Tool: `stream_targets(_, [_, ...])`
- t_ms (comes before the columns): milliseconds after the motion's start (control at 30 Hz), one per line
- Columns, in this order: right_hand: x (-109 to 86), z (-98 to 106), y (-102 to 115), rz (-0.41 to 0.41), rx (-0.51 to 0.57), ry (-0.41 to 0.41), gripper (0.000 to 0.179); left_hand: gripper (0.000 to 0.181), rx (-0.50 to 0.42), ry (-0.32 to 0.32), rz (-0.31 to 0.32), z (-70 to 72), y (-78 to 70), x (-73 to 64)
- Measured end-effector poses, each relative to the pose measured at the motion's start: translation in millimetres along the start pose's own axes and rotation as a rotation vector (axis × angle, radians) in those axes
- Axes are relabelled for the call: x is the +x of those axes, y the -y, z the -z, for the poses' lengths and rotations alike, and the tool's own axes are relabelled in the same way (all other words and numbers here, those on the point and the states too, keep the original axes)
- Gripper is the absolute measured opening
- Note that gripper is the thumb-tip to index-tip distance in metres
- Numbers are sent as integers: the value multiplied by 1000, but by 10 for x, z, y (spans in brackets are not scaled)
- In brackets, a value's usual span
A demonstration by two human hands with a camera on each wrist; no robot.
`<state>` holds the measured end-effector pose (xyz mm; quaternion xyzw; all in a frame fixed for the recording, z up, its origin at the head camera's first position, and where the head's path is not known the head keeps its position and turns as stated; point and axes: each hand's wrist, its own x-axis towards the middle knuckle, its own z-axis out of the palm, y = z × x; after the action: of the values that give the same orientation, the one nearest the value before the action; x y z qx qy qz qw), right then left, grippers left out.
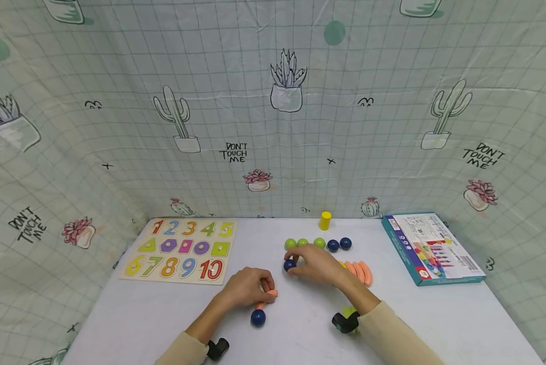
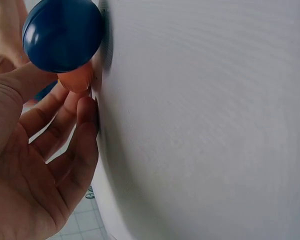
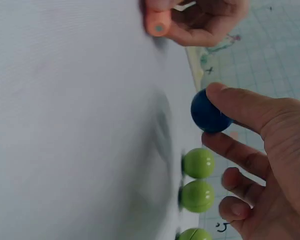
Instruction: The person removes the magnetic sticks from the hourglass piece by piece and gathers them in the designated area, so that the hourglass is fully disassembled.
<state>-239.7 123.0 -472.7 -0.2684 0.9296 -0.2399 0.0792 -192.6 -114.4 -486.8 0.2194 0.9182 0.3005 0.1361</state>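
My left hand (image 1: 246,288) grips an orange curved piece (image 1: 261,305) low over the white table. A dark blue ball (image 1: 258,318) sits at the near end of that piece; in the left wrist view the ball (image 2: 62,35) meets the orange end (image 2: 76,79). In the right wrist view, the piece's other end (image 3: 158,24) pokes out of the left fingers and shows a small hole. Thumb and fingertip of my right hand (image 1: 317,263) pinch another dark blue ball (image 1: 289,265), to the right of and beyond the left hand.
Beyond the right hand lie green balls (image 1: 319,243) and two blue balls (image 1: 345,244) in a row, with a yellow cylinder (image 1: 325,221) behind. Orange curved pieces (image 1: 367,274) and a green piece (image 1: 349,312) lie around the right forearm. A number board (image 1: 177,252) lies left, a box (image 1: 434,248) right.
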Motion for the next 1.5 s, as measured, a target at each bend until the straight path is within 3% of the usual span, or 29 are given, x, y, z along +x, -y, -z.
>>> stream_targets(133, [249, 28, 70, 12, 12, -47, 33, 18, 9, 8, -1, -15, 7, 17])
stream_targets(333, [575, -10, 66, -35, -72, -62, 33, 19, 16, 17, 9, -32, -15, 28])
stream_targets(600, [746, -114, -26, -80, -152, -48, 34, 19, 33, 8, 7, -25, -34, 26])
stream_targets(1000, [723, -64, 8, -90, -152, -63, 41, 17, 16, -10, 13, -38, -23, 48])
stream_targets(1200, [608, 37, 75, -38, -137, -79, 32, 19, 8, -29, 21, -49, -28, 59])
stream_targets(1367, [410, 67, 163, 29, -31, 40, 18, 27, -36, -50, 34, -40, -53, 84])
stream_targets(1500, [183, -19, 202, 59, 18, 180, 20, 31, -100, -77, 27, -61, -63, 108])
